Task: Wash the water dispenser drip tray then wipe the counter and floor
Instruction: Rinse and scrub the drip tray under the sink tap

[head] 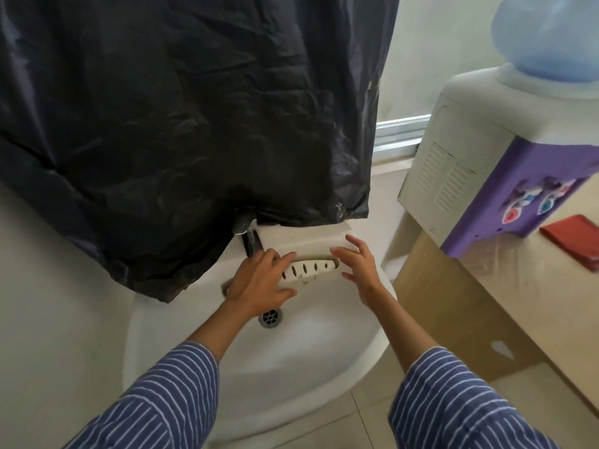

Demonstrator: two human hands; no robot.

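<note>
Both hands (259,280) (358,264) on drip tray (308,268) — over sink (291,367).

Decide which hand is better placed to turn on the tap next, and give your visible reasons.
Probably the left hand: it grips the drip tray nearest the tap. The right hand is open, farther away.

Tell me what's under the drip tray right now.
The white sink basin, with its drain below the left hand holding the drip tray. The basin directly beneath the tray and hands is covered.
</note>
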